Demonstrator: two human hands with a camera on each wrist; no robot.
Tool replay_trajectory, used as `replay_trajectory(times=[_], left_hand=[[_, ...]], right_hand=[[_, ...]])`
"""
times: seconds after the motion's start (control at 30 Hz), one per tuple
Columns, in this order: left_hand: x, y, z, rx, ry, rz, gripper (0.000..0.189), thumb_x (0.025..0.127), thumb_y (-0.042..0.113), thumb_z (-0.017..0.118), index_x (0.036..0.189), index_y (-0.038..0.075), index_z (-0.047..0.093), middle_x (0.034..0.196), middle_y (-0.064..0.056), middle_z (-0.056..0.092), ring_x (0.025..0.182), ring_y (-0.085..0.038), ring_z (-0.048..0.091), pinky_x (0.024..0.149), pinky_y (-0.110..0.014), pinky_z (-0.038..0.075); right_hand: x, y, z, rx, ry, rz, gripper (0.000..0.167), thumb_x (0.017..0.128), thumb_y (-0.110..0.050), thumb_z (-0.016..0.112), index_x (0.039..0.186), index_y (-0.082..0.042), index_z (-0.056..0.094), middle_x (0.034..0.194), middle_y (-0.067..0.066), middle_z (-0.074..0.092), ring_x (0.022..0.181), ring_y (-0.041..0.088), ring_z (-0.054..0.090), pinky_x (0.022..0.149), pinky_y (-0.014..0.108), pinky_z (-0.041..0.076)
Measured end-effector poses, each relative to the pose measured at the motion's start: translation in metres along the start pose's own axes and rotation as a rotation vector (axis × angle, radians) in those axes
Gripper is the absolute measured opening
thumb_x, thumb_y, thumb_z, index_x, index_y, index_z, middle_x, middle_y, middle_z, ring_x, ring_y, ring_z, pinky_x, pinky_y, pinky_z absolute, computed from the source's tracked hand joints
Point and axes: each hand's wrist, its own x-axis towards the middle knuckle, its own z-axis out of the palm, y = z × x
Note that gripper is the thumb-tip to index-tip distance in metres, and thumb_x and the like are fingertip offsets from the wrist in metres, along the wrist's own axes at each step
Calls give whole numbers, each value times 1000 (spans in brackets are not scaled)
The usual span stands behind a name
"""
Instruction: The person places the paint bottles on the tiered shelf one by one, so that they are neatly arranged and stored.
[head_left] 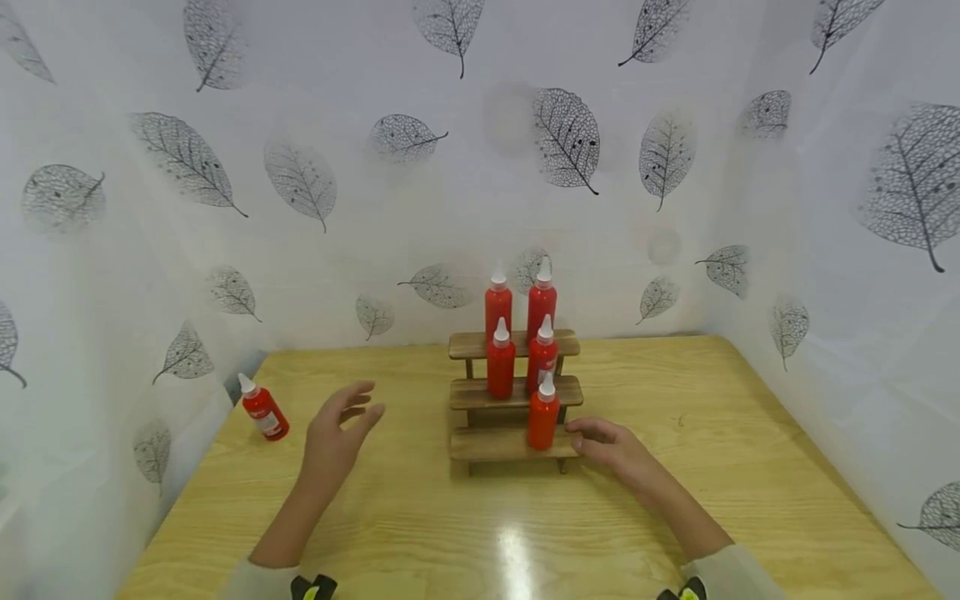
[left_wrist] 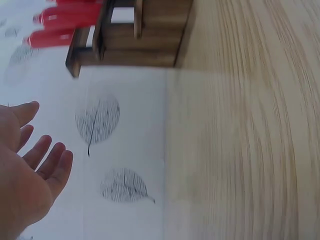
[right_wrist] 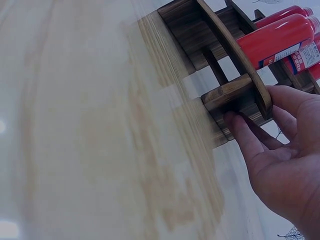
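A three-step wooden display stand (head_left: 487,443) holds red squeeze bottles with white pointed nozzles. Two bottles stand on the top step, two on the middle step, and a single bottle (head_left: 543,417) toward the right of the bottom step. My right hand (head_left: 611,454) grips the right end of the bottom step; in the right wrist view the fingers (right_wrist: 242,132) curl around the shelf's end. My left hand (head_left: 337,442) is held over the table left of the stand, fingers apart from the thumb and nothing in it. Beyond it, another red bottle (head_left: 265,412) stands at the table's left side.
The light wood table (head_left: 405,525) runs up to a white covering (head_left: 352,275) printed with grey leaves, which encloses the back and both sides. The stand sits near the back of the table, close to that covering.
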Motion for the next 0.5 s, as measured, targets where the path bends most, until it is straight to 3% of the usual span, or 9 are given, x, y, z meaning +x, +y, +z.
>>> replay_trajectory(times=[0.17,0.37,0.5], left_hand=[[-3,-15,-29,65,75,-75,47,99,35,65,140,14,57,138,-3,60,120,-22,57,91,-7,46],[-6,-28,-57,125,207,-158,46,98,33,67,139,15,59,132,-2,62,109,6,53,89,-6,43],[-3,-37,-77,131,297,-228,45,97,33,69,137,14,61,121,-1,63,100,8,52,79,-2,43]], right_hand=[[0,0,0,11,11,11,44,96,-33,67,134,-12,61,144,11,57,133,30,51,109,42,44],[-1,-1,-1,11,6,-11,45,97,-32,67,135,-9,60,145,14,56,134,33,50,110,45,44],[-1,-2,0,32,-6,-10,46,97,-32,66,136,-8,59,146,15,54,134,33,50,111,45,44]])
